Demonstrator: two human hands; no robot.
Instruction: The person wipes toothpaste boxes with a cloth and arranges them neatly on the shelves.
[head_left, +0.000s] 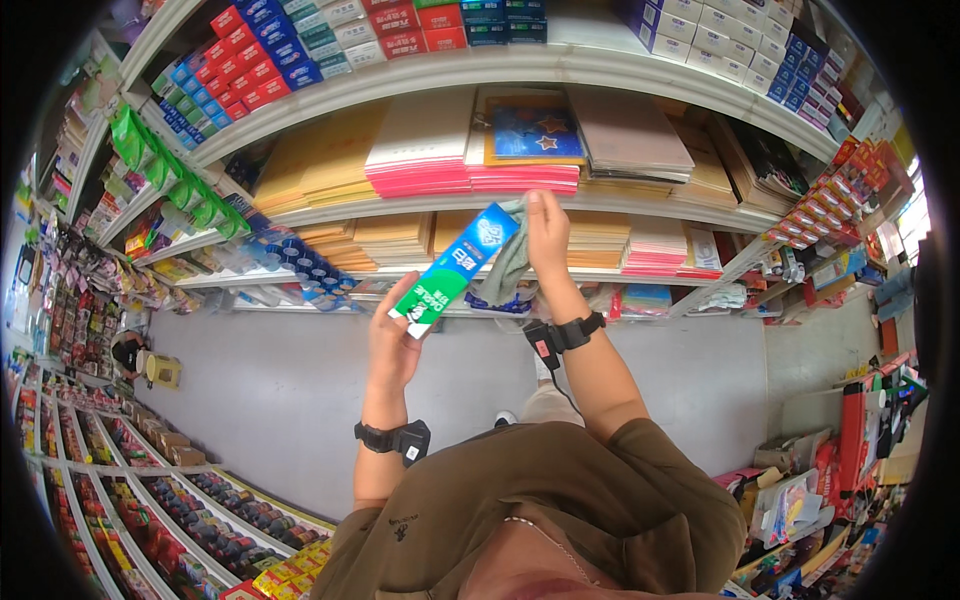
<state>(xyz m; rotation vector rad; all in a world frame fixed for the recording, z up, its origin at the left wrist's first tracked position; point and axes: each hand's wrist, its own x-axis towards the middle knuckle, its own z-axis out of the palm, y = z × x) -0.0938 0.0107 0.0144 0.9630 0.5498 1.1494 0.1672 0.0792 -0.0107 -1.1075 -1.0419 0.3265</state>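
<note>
My left hand grips the lower end of a blue, green and white toothpaste box, which is tilted up to the right. A grey-green cloth hangs from my right hand, its top touching the box's upper end. Both hands are in front of the shelves, below a stack of pink-edged paper goods. On the upper shelf stand rows of red, blue, teal and white toothpaste boxes, with white and purple boxes further right.
Yellow envelopes and a blue packet with stars lie on the middle shelf. Blue-capped bottles stand lower left. Shelves of bottles run along the lower left. A yellow stool stands on the floor near a person.
</note>
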